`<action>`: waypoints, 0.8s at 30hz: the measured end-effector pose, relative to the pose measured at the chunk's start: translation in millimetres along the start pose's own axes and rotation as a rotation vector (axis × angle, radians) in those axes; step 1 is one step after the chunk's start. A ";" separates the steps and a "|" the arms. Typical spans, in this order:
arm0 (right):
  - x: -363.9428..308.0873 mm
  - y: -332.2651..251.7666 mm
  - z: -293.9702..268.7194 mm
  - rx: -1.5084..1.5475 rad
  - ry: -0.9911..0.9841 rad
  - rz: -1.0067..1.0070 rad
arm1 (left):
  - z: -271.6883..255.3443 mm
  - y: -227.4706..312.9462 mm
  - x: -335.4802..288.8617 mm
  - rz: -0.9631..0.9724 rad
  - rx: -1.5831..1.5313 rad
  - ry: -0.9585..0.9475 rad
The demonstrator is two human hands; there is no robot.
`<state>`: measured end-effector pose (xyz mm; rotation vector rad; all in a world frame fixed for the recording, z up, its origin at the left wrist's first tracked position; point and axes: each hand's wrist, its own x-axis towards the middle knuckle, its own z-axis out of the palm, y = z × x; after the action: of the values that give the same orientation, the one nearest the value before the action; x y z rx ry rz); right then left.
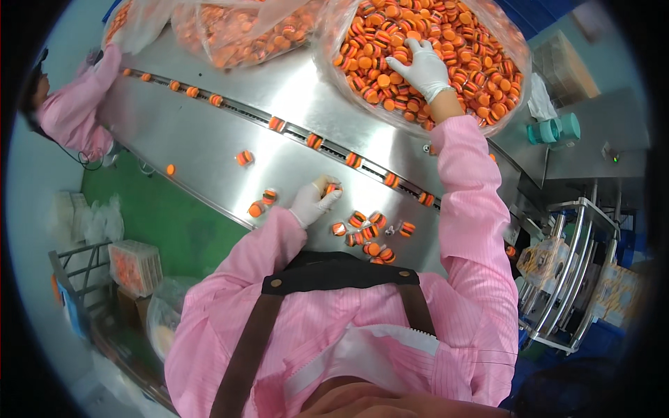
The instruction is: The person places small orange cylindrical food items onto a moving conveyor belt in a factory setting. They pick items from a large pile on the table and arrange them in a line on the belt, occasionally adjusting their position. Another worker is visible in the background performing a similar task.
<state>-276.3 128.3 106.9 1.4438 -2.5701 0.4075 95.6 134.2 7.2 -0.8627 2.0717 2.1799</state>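
My left hand (312,203), in a white glove, is over the steel table near its front edge. Its fingers pinch a small round candy (334,188) with orange and dark stripes. My right hand (424,71), also gloved, rests on the heap of matching candies (456,42) in a large clear plastic bag (329,59) at the far right. That hand's thumb and fingers are apart, and I see nothing held in it. Single candies sit spaced out along a narrow conveyor track (261,120) that runs diagonally between my hands.
Loose candies (373,226) lie in a cluster before me, with a few more to the left. More filled bags (244,35) stand at the back left. A person in a pink sleeve (83,104) is at the far left. Metal machine rails (575,272) and a teal tape dispenser (554,130) are on the right.
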 end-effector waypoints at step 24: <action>-47.4 2.4 18.8 -0.114 0.136 -0.281 | 2.9 3.2 -0.3 -0.003 -0.070 0.005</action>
<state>-253.9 161.9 75.7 1.6424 -2.2061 0.3003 93.6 136.6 10.2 -0.8774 2.0059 2.2631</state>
